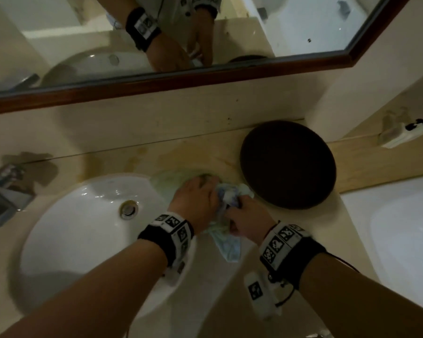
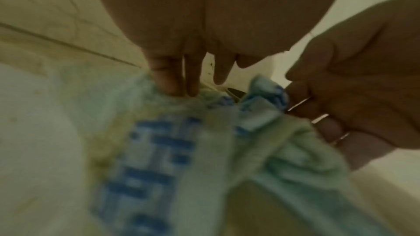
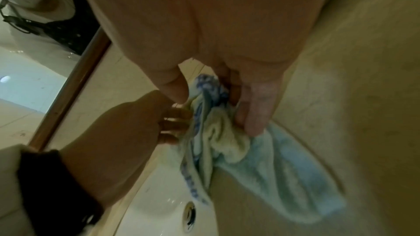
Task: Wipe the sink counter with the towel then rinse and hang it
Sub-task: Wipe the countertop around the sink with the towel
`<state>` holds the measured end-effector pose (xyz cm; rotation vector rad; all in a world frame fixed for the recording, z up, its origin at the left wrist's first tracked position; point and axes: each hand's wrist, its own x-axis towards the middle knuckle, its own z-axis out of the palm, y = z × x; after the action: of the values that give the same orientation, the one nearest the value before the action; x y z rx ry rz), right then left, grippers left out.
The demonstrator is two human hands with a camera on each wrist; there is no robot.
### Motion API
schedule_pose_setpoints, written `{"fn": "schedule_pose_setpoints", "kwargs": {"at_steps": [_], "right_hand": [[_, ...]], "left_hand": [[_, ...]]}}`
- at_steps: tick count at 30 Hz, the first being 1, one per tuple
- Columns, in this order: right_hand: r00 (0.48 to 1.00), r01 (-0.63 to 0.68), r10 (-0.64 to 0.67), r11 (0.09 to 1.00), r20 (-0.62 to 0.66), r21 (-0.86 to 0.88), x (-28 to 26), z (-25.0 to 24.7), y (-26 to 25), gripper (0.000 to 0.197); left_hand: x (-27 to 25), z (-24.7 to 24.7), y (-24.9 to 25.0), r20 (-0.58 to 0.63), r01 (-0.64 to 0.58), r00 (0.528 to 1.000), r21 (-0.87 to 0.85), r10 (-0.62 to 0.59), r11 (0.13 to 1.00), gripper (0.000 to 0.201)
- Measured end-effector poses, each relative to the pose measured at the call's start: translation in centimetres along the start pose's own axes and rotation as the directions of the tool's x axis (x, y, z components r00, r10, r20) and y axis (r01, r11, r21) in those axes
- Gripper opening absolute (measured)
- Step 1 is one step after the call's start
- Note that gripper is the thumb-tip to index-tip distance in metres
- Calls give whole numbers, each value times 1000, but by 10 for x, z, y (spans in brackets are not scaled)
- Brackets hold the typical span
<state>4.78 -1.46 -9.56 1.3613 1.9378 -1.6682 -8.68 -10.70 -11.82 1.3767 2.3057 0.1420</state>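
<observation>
A light green and blue patterned towel lies bunched on the beige counter, just right of the white sink. One end of the towel hangs toward me. My left hand is on the towel's sink side, fingers dug into the cloth. My right hand grips the bunched middle, with thumb and fingers curled round the towel. The two hands nearly touch. In the left wrist view the left fingertips press into the fabric.
A dark round tray sits on the counter right behind the hands. The sink drain is visible, with a faucet at far left. A white bathtub lies to the right, and a framed mirror hangs above.
</observation>
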Motion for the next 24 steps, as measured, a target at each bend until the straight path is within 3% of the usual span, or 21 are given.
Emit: {"fn": "schedule_pose_setpoints", "kwargs": {"at_steps": [1,3,6,8,13,17,20,22,24], "right_hand": [[999,24,-27,998,-37,-63,4,5,1,23],[992,67,-76,994,-100,-88,12,17,1,27],[980,52,-63,997,-191,-58,26,25,5,52],[974,42,-66,993,-215,-112,35,28,-9,64],[955,-18,-8,996,-295,-86,61,26,-48,68],[921,-95,106,994,-374,47,83,23,-67,51],[903,-112,138,990,-406,87,107,13,-78,52],[904,-79,73,997,-422,2,129,15,-90,55],[915,-34,-48,981,-400,-193,145,25,-102,59]], "left_hand": [[-1,-5,-9,-11,-54,998,-33,54,998,49],[-5,-10,-26,99,-190,977,17,187,982,53],[-3,3,-40,200,-324,935,147,292,935,70],[7,9,-52,209,-256,952,143,224,956,70],[26,7,-67,155,-143,979,67,131,987,65],[31,10,-66,100,-104,990,70,97,992,65],[38,5,-67,97,-47,994,6,46,999,67],[42,1,-74,90,-7,996,-43,11,999,66],[42,-3,-81,86,19,996,-101,-10,995,66]]}}
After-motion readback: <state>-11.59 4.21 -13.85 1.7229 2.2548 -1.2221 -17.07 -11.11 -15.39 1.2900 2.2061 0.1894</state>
